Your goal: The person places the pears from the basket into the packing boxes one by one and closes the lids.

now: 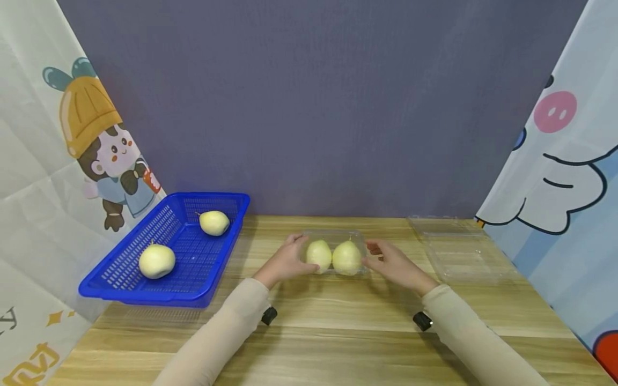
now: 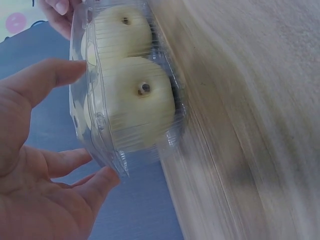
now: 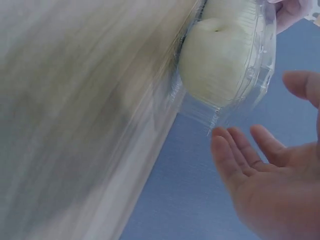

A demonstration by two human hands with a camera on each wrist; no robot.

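A flat grey-blue backdrop (image 1: 314, 107) rises behind the wood-grain worktop (image 1: 347, 343). Printed cartoon cloths flank it: the left cloth (image 1: 38, 139) carries a figure in an orange hat, the right cloth (image 1: 579, 32) a pink-snouted character. On the worktop's left side sits a blue perforated plastic basket (image 1: 145, 295). Two pale sleeves (image 1: 217, 332) reach in from the near edge. Toward the far right lies a second clear plastic container (image 1: 463, 257), its outline faint against the wood. The clear plastic clamshell (image 1: 335, 234) stands on the worktop between the two hands, near the far edge. The left hand (image 1: 288, 260) holds its left end, the grip closed lightly around it, thumb at the rim and fingertips at the far corner. The right hand (image 1: 395, 264) is at the other end with its grip open and the fingers loosely bent; whether those fingertips touch the plastic cannot be told. Two pale yellow pears (image 1: 347, 257) fill the clamshell side by side, seen through its ribbed wall. The basket bears two more, a near-left pear (image 1: 156, 261) with its stem up and a far-right pear (image 1: 214, 223) lying on its side. A small black device (image 1: 269, 316) shows under each wrist.
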